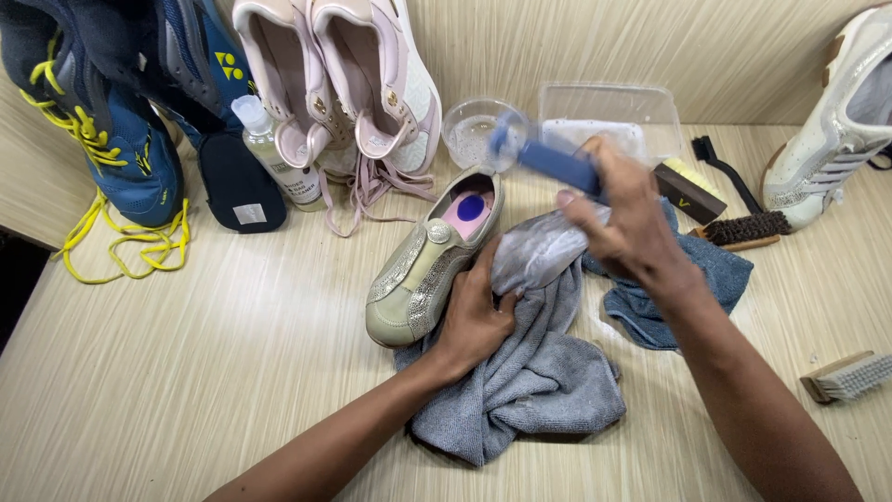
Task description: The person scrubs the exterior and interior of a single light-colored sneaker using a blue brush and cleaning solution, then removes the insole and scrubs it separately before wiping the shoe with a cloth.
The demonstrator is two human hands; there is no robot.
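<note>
Striped wood table (pixel 186 372); left hand (pixel 474 316) grips glittery shoe (pixel 427 265).

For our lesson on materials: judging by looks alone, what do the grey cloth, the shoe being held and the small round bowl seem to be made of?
Grey cloth: soft, matte microfibre or terry, judging by its fuzzy nap and limp folds.
Shoe: probably smooth leather or synthetic, beige with a metallic sheen and glittery side panels.
Bowl: clear plastic, perhaps glass; you can see through it.
</note>
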